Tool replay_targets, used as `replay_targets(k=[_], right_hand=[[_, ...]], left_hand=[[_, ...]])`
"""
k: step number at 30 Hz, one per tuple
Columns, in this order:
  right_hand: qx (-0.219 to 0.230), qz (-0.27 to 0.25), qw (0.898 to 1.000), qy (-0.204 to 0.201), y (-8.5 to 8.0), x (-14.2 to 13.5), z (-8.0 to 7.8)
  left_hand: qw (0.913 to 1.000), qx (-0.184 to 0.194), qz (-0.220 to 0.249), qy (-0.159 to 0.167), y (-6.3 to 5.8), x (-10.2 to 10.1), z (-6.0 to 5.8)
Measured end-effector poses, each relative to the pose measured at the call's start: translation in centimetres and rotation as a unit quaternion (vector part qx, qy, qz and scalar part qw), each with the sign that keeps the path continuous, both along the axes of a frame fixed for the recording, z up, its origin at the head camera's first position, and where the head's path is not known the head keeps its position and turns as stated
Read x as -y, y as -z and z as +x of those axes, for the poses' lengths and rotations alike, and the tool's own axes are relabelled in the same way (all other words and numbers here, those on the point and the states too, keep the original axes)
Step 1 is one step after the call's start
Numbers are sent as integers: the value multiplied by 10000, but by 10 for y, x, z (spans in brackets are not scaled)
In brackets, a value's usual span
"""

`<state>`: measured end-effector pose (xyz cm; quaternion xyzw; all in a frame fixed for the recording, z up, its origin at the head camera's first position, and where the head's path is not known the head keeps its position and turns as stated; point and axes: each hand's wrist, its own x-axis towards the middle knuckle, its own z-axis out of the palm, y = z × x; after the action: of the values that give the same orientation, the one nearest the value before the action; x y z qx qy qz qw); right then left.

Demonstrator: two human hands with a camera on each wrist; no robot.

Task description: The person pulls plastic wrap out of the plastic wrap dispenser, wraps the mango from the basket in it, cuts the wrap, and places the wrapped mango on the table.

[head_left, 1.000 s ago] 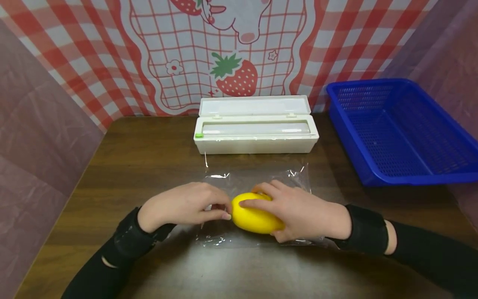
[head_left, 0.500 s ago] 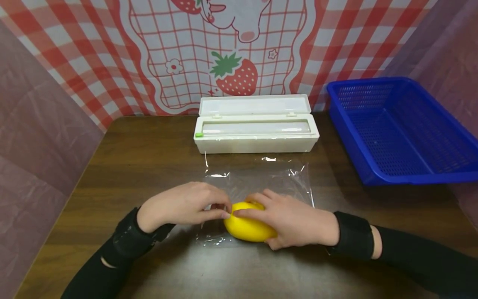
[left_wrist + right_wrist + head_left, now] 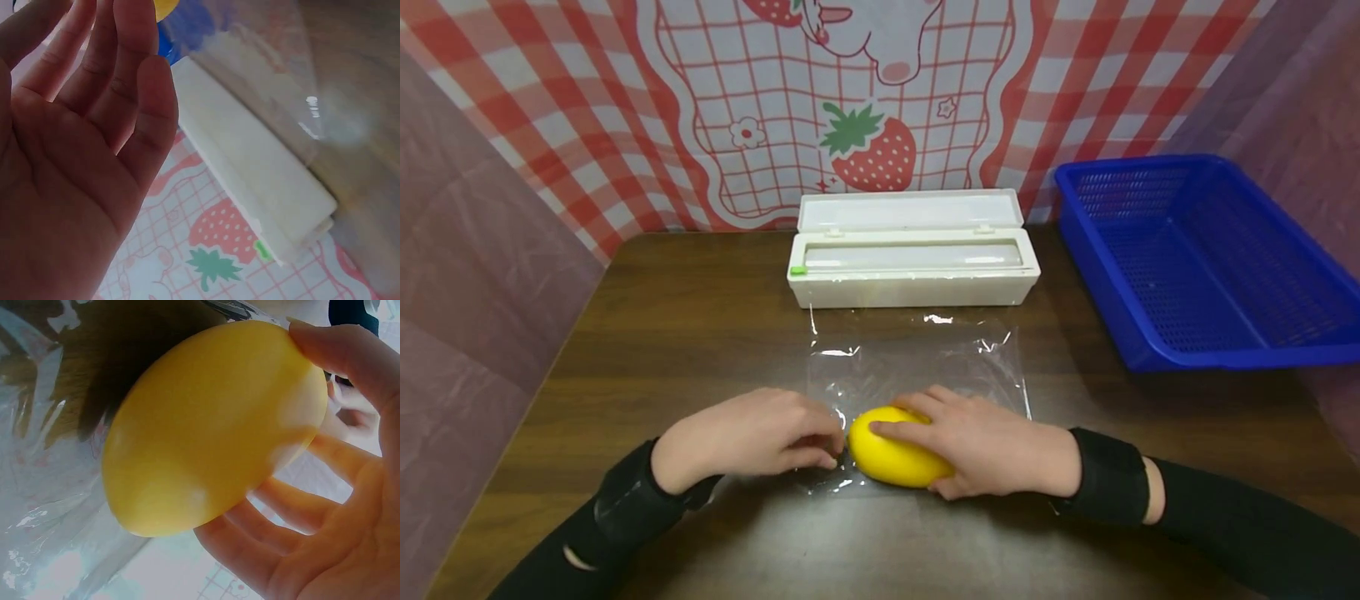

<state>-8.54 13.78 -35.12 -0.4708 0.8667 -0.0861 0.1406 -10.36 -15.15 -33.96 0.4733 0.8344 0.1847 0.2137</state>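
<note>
A smooth yellow oval fruit (image 3: 891,454) lies on its side on a sheet of clear cling film (image 3: 917,358); its exact kind does not show. My right hand (image 3: 981,442) grips its right end, fingers over the top and thumb on the near side. In the right wrist view the fruit (image 3: 212,431) fills the middle, with crinkled film (image 3: 37,519) beside it. My left hand (image 3: 756,442) hovers just left of the fruit, its fingers loosely bent near the film's left edge. Its fingertips are cut off in the left wrist view, and I see nothing held.
Behind the film stands a white cling film dispenser (image 3: 913,292) with its lid raised and a green slider (image 3: 798,271) at the left. A blue plastic basket (image 3: 1138,321) sits at the right. A checked cloth (image 3: 745,75) hangs behind the wooden table (image 3: 647,333).
The fruit has shifted left and toward me under my right hand, then stayed put. My left hand has moved away from its tip, to the left and nearer to me.
</note>
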Motion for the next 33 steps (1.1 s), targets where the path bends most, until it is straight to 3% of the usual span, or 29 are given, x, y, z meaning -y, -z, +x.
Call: replay_targets(k=[12,24,29,33], right_hand=[[63,-10,10000,2,1,-1,-2],[-13,-63,10000,-57,2,-1,-3],[-41,-75,9999,-89,2,-2,-3],[37,-73,9999,-82,2,-2,-4]], left_hand=[[9959,-105,-880,-173,18,11,15],[9966,-513,-645,-38,37,12,19],[9963,-678,-527,12,39,12,20],[9963,-622,-572,-141,38,13,21]])
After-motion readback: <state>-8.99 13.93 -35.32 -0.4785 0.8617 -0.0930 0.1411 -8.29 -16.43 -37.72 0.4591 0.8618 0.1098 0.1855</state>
